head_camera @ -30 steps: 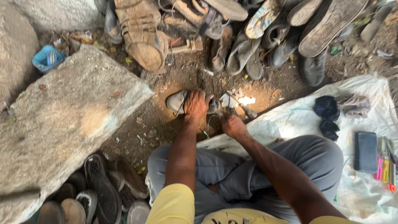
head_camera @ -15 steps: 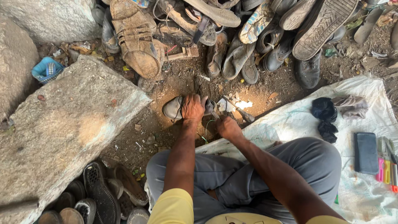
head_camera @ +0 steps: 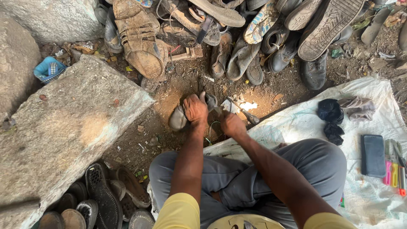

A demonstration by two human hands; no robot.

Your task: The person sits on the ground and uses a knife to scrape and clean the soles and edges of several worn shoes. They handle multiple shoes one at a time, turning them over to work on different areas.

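While the left hand (head_camera: 195, 108) closed over a worn grey shoe (head_camera: 180, 116) on the dirt just ahead of the knees, the right hand (head_camera: 231, 124) was wrapped round the handle of a hammer (head_camera: 242, 112) beside it; a stone slab (head_camera: 63, 127) lay left, a dark phone (head_camera: 373, 155) on the white sack (head_camera: 296, 123) to the right

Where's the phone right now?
In the head view the dark phone lies flat on the white sheet at the far right, between the coloured tools and the person's grey-trousered knee.
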